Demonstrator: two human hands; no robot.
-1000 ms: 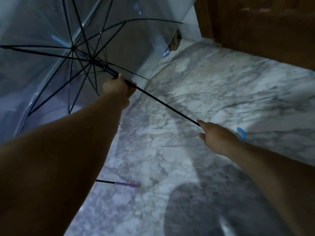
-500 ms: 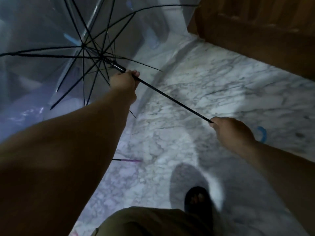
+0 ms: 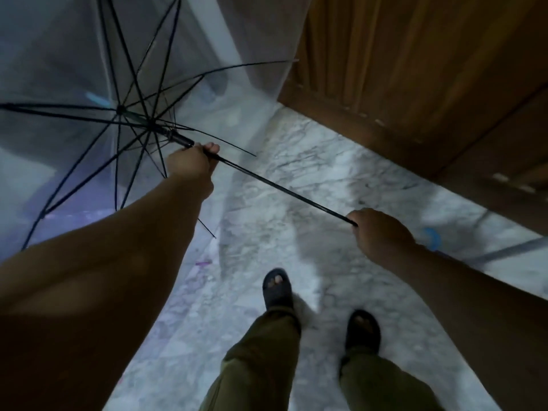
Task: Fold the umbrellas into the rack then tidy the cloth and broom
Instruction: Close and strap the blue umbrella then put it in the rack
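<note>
A clear umbrella (image 3: 74, 69) with black ribs is spread open at the upper left, its canopy facing away from me. Its black shaft (image 3: 281, 189) runs down to the right. My left hand (image 3: 189, 163) is shut around the shaft just below the runner. My right hand (image 3: 379, 232) grips the lower end of the shaft; the blue curved handle (image 3: 433, 239) sticks out past my wrist. A purple-tipped end of another umbrella (image 3: 203, 263) lies on the floor by my left forearm. No rack, cloth or broom is in view.
White marble floor (image 3: 296, 173) lies underfoot. A brown wooden door or panel (image 3: 415, 84) rises along the right and top. My legs in olive trousers and dark sandals (image 3: 277, 289) stand at the bottom centre. A pale wall shows through the canopy.
The view has tilted down, so my legs and sandals now show. Both hands keep their grip on the shaft; the umbrella stays open and sits lower in view.
</note>
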